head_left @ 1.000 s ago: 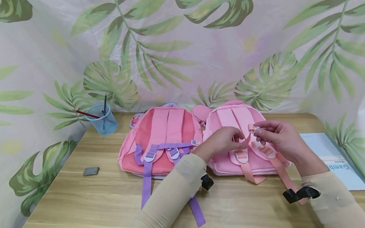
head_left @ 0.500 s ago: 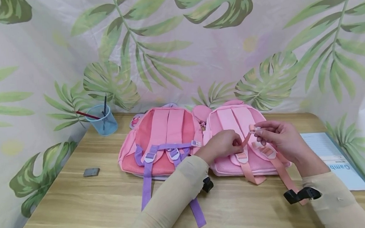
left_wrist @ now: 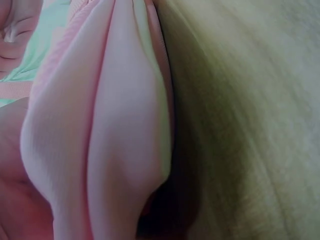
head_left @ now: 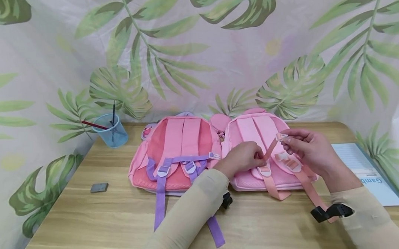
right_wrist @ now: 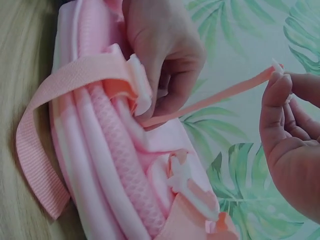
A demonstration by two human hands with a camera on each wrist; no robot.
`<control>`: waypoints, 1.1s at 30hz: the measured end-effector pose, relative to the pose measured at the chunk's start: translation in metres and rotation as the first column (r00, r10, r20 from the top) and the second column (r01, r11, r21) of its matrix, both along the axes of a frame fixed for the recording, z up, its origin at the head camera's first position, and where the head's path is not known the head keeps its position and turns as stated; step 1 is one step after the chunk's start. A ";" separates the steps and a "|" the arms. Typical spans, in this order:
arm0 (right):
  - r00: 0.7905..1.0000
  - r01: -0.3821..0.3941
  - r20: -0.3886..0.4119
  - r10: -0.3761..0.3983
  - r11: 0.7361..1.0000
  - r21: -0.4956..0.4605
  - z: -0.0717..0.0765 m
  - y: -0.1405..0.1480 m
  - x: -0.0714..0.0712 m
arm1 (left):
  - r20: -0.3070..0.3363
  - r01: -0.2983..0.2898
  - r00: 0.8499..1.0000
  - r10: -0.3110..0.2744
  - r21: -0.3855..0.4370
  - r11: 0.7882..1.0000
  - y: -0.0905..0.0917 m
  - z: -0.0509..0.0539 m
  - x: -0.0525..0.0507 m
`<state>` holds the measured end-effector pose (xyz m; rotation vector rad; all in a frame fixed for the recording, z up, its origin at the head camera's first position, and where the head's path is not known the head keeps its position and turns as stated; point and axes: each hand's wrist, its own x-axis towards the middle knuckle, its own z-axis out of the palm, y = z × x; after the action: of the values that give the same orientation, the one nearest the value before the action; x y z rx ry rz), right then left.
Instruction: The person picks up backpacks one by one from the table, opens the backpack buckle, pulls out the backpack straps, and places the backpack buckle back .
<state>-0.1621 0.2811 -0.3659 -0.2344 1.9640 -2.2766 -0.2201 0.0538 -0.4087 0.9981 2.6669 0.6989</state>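
Observation:
A light pink backpack (head_left: 243, 183) lies with its shoulder straps up on the table. Between my hands a narrow peach strap (head_left: 271, 150) is stretched, as the right wrist view also shows. My left hand (head_left: 242, 158) grips its lower end, close to a white strap adjuster (head_left: 264, 170). The thumb and fingers of my right hand (head_left: 309, 145) pinch a small white buckle (head_left: 280, 137) at the strap's upper end, raised off the bag. Pink fabric (left_wrist: 125, 115) of the bag fills much of the left wrist view, and the grip itself is out of sight there.
Left of this bag lies a darker pink backpack (head_left: 160, 141) with purple straps (head_left: 159, 200). A blue pen cup (head_left: 116, 134) and a grey eraser-like block (head_left: 99, 187) are at the left. On the right lies a notebook (head_left: 372, 180). A leaf-patterned curtain (head_left: 182, 47) hangs behind.
My left hand has moved in and taken hold of the strap's lower end. My right hand has tilted the buckle and moved slightly right, and the strap is now straighter.

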 end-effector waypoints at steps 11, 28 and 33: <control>0.998 -0.036 -0.046 0.031 0.994 -0.108 0.003 0.001 -0.001 | -0.001 0.016 1.000 -0.016 -0.003 1.000 -0.001 -0.001 0.001; 1.000 -0.006 -0.006 0.005 0.990 -0.138 0.005 0.001 0.004 | -0.019 0.026 0.999 -0.026 0.000 1.000 -0.001 -0.003 0.003; 1.000 -0.002 -0.016 0.000 0.993 -0.121 0.005 0.004 0.003 | -0.010 0.018 1.000 -0.018 0.024 1.000 -0.002 -0.006 0.002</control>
<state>-0.1590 0.2850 -0.3607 -0.2660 1.8346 -2.4032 -0.2183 0.0514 -0.4142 1.0332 2.6604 0.7256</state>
